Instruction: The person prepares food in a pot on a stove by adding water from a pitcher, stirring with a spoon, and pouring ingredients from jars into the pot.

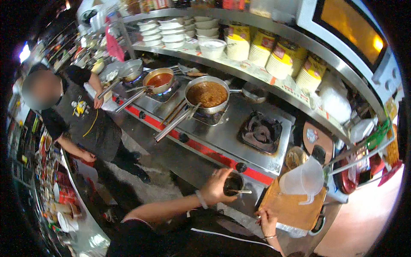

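My left hand is wrapped around a small dark-filled container, from which a spoon handle sticks out to the right. It is above the front edge of the gas range. My right hand is at the near left corner of a wooden board; its fingers are bent close together, and whether they pinch something small cannot be told. A translucent plastic measuring jug rests on the board. Beyond my left hand, a pan of chunky brown sauce sits over a burner.
A saucepan of red sauce stands over a lit flame, with another pan further left. The near right burner bears no pan. Stacked bowls line a metal shelf behind. A person in dark clothes stands at the left.
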The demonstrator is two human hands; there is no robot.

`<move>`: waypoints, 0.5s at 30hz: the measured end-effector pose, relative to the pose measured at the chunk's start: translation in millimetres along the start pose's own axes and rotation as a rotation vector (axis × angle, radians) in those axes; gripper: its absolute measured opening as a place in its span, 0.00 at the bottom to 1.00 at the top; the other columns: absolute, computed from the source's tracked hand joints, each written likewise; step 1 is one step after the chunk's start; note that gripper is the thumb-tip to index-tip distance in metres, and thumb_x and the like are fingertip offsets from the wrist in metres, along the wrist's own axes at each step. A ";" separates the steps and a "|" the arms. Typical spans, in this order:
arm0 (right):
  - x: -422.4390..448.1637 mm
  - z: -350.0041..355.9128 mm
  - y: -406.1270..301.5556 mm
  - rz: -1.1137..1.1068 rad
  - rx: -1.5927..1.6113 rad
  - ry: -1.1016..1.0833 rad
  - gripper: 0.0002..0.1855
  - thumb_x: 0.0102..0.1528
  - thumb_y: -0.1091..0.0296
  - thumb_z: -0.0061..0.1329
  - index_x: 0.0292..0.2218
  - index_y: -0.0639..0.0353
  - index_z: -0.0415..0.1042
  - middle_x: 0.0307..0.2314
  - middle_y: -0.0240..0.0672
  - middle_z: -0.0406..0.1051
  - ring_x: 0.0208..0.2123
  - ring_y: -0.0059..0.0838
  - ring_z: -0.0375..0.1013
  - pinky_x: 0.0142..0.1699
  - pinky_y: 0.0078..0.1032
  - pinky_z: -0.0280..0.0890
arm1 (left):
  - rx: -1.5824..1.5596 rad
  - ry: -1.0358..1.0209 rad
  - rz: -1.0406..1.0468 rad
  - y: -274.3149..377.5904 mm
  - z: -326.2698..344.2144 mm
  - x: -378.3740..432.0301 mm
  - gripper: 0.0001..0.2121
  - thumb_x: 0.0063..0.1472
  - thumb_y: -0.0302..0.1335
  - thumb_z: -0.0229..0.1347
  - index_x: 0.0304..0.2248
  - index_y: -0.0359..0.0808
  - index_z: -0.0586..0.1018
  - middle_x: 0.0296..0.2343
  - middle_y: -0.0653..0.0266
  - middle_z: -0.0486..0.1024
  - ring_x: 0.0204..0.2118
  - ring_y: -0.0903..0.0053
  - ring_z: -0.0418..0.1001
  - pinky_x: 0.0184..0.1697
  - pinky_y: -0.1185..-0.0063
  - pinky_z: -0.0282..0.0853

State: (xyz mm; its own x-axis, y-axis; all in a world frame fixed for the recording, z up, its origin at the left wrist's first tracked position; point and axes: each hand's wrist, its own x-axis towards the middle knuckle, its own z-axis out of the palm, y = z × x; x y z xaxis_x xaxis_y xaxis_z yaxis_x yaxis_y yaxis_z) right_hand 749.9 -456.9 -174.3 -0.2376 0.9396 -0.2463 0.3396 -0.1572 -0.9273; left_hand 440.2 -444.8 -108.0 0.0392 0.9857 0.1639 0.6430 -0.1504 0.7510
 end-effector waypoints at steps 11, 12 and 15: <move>11.1 50.9 22.6 0.159 0.091 -0.232 0.14 0.59 0.71 0.41 0.46 0.66 0.67 0.30 0.35 0.74 0.28 0.22 0.73 0.29 0.15 0.65 | 0.240 0.267 0.007 31.0 -346.4 151.7 0.44 0.36 0.43 0.69 0.50 0.28 0.63 0.41 0.53 0.71 0.42 0.70 0.70 0.46 0.78 0.64; 9.1 60.9 14.4 0.173 0.257 -0.196 0.15 0.59 0.65 0.42 0.44 0.65 0.68 0.26 0.37 0.76 0.18 0.15 0.66 0.24 0.14 0.60 | 0.161 0.329 -0.045 21.1 -362.9 167.6 0.44 0.36 0.44 0.68 0.50 0.27 0.63 0.41 0.50 0.70 0.43 0.70 0.70 0.47 0.78 0.64; 11.3 91.5 50.6 0.239 0.274 0.019 0.14 0.59 0.64 0.43 0.41 0.65 0.70 0.24 0.35 0.75 0.15 0.12 0.61 0.22 0.12 0.55 | 0.394 0.434 -0.065 -44.6 -411.6 226.3 0.47 0.36 0.50 0.66 0.50 0.26 0.63 0.45 0.43 0.68 0.48 0.63 0.67 0.52 0.75 0.61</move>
State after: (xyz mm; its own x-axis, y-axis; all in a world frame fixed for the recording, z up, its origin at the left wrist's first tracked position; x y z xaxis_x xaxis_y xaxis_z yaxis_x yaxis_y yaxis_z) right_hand 681.1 -482.1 -249.8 -0.1632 0.8716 -0.4622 0.1261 -0.4462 -0.8860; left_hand 105.5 -246.2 158.9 -0.2727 0.8581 0.4350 0.8728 0.0305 0.4871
